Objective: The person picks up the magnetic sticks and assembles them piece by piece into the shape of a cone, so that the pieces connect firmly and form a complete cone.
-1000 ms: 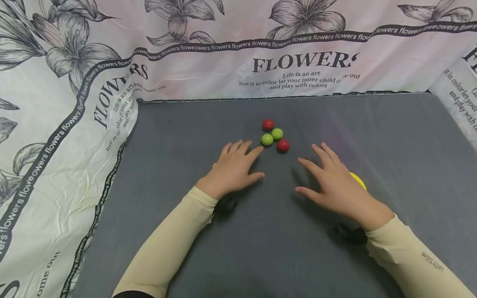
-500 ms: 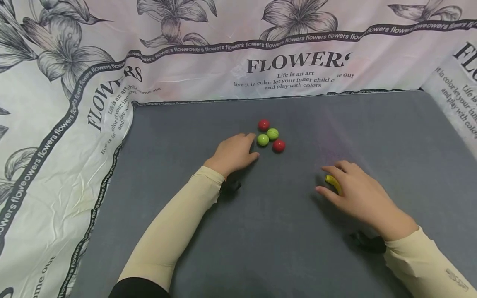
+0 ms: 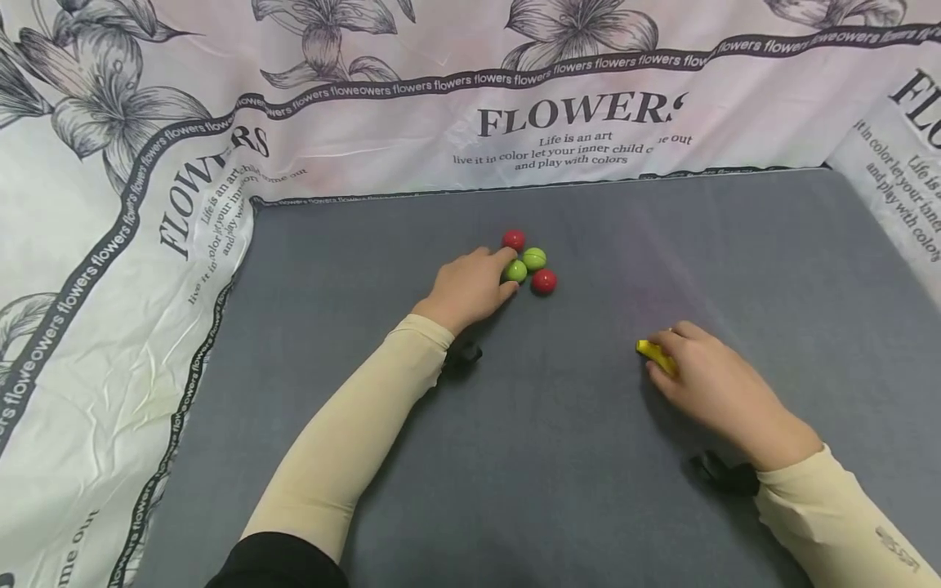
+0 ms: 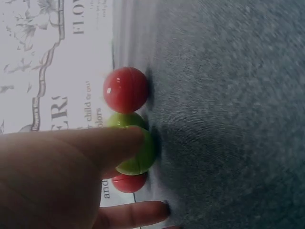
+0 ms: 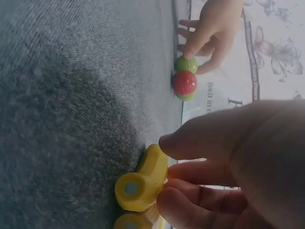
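A small green ball (image 3: 515, 271) with a seam sits on the grey table at my left hand (image 3: 470, 286). Thumb and forefinger pinch it from either side; in the left wrist view the thumb covers part of this ball (image 4: 143, 160). Right beside it are a second green ball (image 3: 534, 259) and two red balls (image 3: 544, 282). My right hand (image 3: 716, 388) grips a yellow toy banana (image 3: 653, 353) between thumb and fingers. In the right wrist view, the banana (image 5: 151, 174) shows a rounded end with a pale grey disc, and another yellow end (image 5: 126, 221) lies below it.
The dark grey tabletop (image 3: 470, 457) runs up to a white cloth (image 3: 367, 151) printed with flowers and lettering, which stands along the back and left sides. Black straps (image 3: 724, 474) are at both wrists.
My left hand has reached forward and right to the green ball and closed its fingers on it. The right hand moved back to the right and took hold of the toy banana.
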The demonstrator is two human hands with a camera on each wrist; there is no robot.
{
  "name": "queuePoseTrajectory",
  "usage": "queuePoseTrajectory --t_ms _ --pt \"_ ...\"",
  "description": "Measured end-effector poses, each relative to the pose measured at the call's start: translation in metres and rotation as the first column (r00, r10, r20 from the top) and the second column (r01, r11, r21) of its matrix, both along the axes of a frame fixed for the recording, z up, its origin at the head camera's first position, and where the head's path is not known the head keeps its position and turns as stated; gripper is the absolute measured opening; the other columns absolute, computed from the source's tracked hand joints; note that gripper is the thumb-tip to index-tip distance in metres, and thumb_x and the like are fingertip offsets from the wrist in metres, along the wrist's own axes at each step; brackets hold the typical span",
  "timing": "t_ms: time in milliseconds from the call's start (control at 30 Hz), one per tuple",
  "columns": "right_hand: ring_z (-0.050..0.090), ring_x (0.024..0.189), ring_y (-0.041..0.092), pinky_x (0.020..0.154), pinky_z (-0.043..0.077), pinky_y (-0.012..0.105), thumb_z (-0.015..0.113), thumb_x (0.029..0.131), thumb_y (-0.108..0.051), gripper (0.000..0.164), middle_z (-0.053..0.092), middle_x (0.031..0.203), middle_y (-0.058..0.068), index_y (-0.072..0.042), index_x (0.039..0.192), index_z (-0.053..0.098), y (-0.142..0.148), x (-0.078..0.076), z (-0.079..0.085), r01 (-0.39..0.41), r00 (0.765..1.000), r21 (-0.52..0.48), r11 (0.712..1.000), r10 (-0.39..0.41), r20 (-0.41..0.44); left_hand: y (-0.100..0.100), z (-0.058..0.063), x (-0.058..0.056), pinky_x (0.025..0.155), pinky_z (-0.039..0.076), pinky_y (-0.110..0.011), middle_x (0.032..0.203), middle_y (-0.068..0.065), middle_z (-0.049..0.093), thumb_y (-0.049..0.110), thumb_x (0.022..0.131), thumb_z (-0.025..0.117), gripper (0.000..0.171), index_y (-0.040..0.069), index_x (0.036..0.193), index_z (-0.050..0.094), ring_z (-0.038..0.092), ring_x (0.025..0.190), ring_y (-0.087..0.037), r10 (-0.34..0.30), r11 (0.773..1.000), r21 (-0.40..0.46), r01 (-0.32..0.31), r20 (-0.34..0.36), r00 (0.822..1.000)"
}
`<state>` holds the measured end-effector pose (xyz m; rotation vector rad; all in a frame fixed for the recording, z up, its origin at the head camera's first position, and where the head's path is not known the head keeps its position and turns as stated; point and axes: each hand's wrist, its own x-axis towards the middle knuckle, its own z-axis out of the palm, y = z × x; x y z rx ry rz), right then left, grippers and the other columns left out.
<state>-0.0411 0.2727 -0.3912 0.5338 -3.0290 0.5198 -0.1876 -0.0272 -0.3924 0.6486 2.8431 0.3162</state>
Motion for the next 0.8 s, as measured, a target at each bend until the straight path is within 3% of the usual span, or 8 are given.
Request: queuePoseTrajectory --t_ms 267,467,633,800 --pt "0.058 0.076 0.021 0.069 0.052 0.041 0.075 0.088 0.004 0.010 0.063 0.087 0.008 0.004 0.097 0.075 -0.012 -0.003 -0.003 -0.063 0.998 -0.040 0.997 0.063 0.008 0.000 -0.004 0.001 0.070 0.053 -0.040 0.101 -0.001 0.058 0.039 0.105 0.062 0.037 0.019 0.137 0.060 0.058 0.087 -0.020 0.027 0.999 0.030 -0.026 -0.029 0.999" --pt "0.059 0.079 0.022 0.072 0.052 0.041 0.075 0.088 0.001 0.010 0.062 0.087 0.006 0.002 0.097 0.075 -0.029 -0.011 -0.001 -0.110 0.994 -0.041 0.993 0.111 0.023 -0.006 0.003 0.006 0.064 0.047 -0.036 0.093 -0.001 0.057 0.039 0.102 0.063 0.026 0.016 0.116 0.061 0.057 0.082 -0.019 0.018 1.000 0.020 -0.017 -0.032 0.999" --pt "0.062 0.084 0.025 0.076 0.056 0.044 0.077 0.091 -0.002 0.013 0.064 0.093 0.010 0.002 0.102 0.074 -0.045 -0.021 -0.001 -0.137 0.988 -0.065 0.988 0.141 0.061 -0.007 0.003 0.016 0.061 0.044 -0.034 0.088 -0.001 0.055 0.036 0.098 0.063 0.021 0.017 0.104 0.058 0.055 0.078 -0.018 -0.011 1.000 0.018 0.011 -0.037 0.999" --pt "0.059 0.077 0.020 0.072 0.056 0.040 0.078 0.092 -0.003 0.012 0.061 0.088 0.007 0.001 0.102 0.075 -0.066 -0.029 -0.007 -0.203 0.977 -0.041 0.978 0.205 0.055 -0.010 -0.002 0.033 0.059 0.041 -0.031 0.085 -0.001 0.054 0.033 0.095 0.064 0.018 0.017 0.095 0.057 0.054 0.075 -0.017 -0.038 0.999 0.024 0.039 -0.044 0.998"
